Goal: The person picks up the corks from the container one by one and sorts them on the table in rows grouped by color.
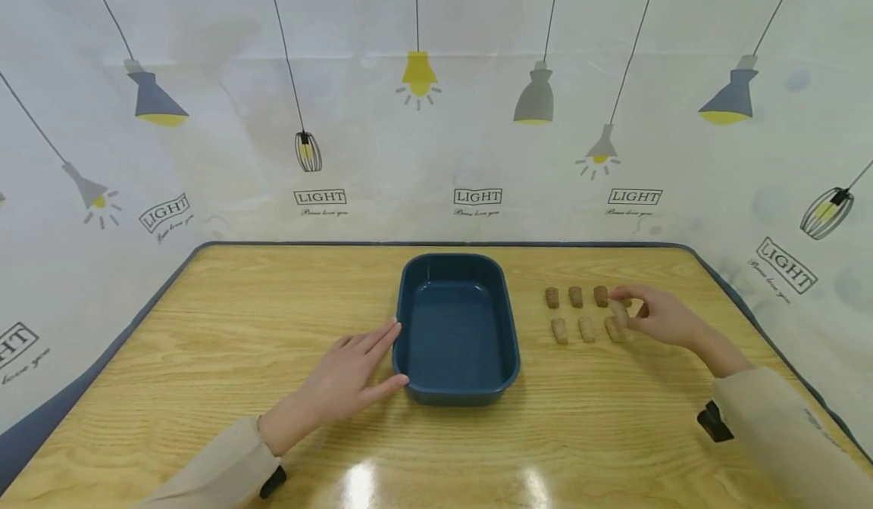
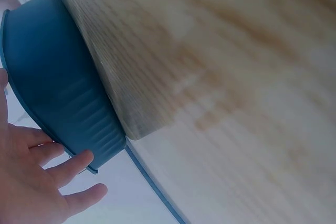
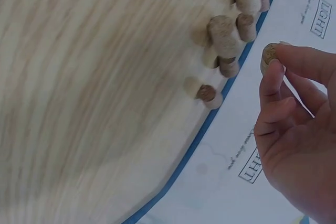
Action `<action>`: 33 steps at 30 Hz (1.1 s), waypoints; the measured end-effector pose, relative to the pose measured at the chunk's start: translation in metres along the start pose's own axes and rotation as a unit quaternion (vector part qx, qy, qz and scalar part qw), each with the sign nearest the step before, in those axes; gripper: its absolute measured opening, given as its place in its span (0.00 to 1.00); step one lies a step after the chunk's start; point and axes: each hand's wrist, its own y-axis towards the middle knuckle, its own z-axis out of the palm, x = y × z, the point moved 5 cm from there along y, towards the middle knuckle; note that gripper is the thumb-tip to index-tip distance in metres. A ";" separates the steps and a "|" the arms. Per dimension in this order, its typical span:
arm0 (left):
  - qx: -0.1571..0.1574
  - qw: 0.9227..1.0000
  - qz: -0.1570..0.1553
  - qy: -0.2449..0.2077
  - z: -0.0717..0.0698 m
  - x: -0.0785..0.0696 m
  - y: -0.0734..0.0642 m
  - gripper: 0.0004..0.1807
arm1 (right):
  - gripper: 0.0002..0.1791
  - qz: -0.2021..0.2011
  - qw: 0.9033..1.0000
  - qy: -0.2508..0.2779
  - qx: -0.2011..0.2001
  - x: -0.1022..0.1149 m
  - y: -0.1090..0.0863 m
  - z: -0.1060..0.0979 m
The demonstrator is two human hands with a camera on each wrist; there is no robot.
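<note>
A deep blue rectangular baking dish (image 1: 457, 395) stands mid-table. My left hand (image 1: 348, 373) touches its left rim with straight, spread fingers; the left wrist view shows those fingers (image 2: 71, 169) against the dish's ribbed outer wall (image 2: 58, 77). Between the thumb and fingers of my right hand (image 1: 661, 316) is a pinched cork (image 3: 269, 59), raised above the table. Below and beside that hand stand two rows of corks: a darker back row with one cork (image 1: 576, 297) and its neighbours, and a paler front row with another cork (image 1: 586, 329). The right fingers partly hide the rightmost back cork.
The wooden table (image 1: 239, 327) ends at a dark blue edge along a white backdrop (image 1: 382, 153) printed with lamps. Black straps (image 1: 714, 422) show at both sleeve cuffs. The dish lies left of the corks, with bare wood between.
</note>
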 end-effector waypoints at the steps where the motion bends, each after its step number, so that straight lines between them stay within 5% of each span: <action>1: 0.000 1.000 -0.001 0.000 0.000 0.000 0.000 0.39 | 0.23 0.000 1.000 -0.003 -0.003 -0.003 -0.001 0.000; 7: 0.001 1.000 -0.001 0.000 0.001 0.000 0.000 0.39 | 0.21 -0.002 1.000 -0.008 -0.007 -0.020 -0.008 0.003; 17: 0.008 1.000 -0.004 -0.003 0.001 0.001 0.000 0.39 | 0.23 0.059 0.998 0.020 0.002 -0.044 -0.015 0.011; 33: 0.002 1.000 -0.002 -0.003 0.000 0.000 0.000 0.39 | 0.24 0.060 0.998 0.031 -0.006 -0.052 -0.017 0.015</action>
